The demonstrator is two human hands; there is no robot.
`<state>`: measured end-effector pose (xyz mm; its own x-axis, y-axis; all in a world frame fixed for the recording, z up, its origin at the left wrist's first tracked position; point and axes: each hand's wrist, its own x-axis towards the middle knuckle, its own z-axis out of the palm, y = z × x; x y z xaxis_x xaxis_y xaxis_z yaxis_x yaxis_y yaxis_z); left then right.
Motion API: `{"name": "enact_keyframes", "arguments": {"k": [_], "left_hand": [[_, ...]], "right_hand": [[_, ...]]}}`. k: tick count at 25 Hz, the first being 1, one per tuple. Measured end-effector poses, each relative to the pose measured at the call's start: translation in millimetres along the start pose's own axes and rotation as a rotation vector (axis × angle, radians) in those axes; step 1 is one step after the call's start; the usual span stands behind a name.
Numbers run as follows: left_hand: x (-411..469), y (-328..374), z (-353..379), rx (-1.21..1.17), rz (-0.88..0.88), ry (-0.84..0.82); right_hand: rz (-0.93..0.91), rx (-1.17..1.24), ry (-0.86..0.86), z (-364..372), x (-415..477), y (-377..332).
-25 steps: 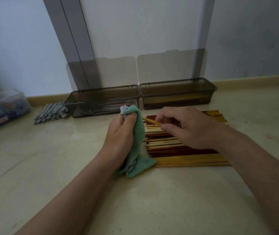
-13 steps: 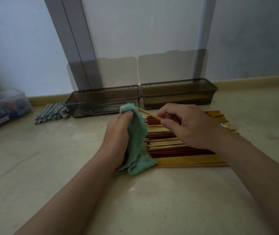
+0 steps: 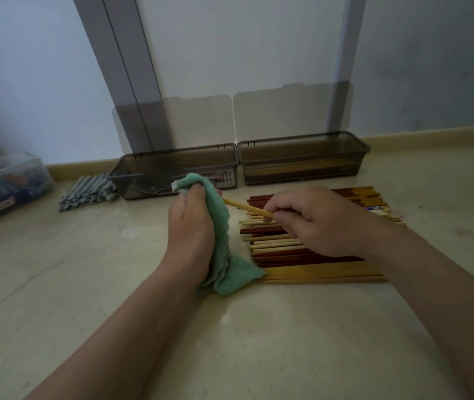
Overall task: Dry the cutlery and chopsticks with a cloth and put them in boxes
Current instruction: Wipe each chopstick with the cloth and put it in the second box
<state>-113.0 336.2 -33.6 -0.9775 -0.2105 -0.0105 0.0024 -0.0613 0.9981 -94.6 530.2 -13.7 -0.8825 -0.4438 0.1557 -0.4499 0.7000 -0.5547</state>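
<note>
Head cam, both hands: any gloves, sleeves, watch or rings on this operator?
No gloves: left hand and right hand are bare. Left forearm and right forearm are bare too, with no sleeve edge in frame. No watch or band at either wrist, no ring visible; part of the left hand is covered.
</note>
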Motion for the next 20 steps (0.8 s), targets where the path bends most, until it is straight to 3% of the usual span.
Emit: {"name": "enact_keyframes", "arguments": {"k": [6,12,17,20], "left_hand": [[-19.7,-7.4,13.5,0.175,0.161,-0.238],[-9.6,3.2,8.1,0.056,0.03,0.011],[-24.7,-4.0,11.7,0.248,0.278,-0.206],[-25.2,1.2,9.2,0.206,0.216,-0.266]], "right_hand": [[-0.048,0.063,0.05,11.3,4.4,-11.8],[0.093,0.059,-0.01,-2.6,-0.1,-5.7],[0.013,0.076,-0.003,11.9,2.3,-17.7],[0.066,0.175,-0.06,8.8,-0.1,-18.2]]}}
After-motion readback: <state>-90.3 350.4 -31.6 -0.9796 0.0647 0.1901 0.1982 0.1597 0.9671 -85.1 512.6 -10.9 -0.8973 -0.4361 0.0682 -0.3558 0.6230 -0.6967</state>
